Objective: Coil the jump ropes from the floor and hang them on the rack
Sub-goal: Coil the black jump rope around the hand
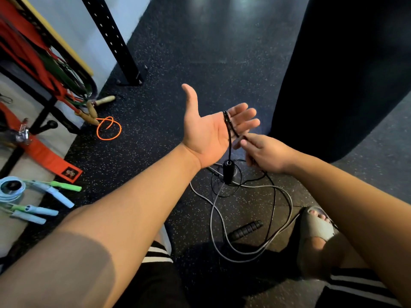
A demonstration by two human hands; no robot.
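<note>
the dark speckled floor point(200, 52) filled most of the view. a big dark punching bag point(344, 74) stood on the right. a black rack post point(113, 38) with holes rose at the top left, and red and green bands point(26, 56) hung on the rack beside it. the left hand point(206, 134) was held out palm up, with its fingers straight and spread wide. the right hand point(266, 152) was just beside it and pinched the black jump rope point(227, 121) between thumb and fingers. that rope lay in a few loops across the left fingers, and its black handle point(228, 174) hung down under the left wrist. a foot in a grey sandal point(315, 227) stood at the lower right. a grey rope point(213, 210) lay in loose curls on the floor below the hands, near a ribbed black handle point(245, 230). blue and green jump ropes point(53, 194) lay at the far left. an orange rope point(109, 128) made a small loop on the floor near the rack, next to wooden handles point(106, 100).
</note>
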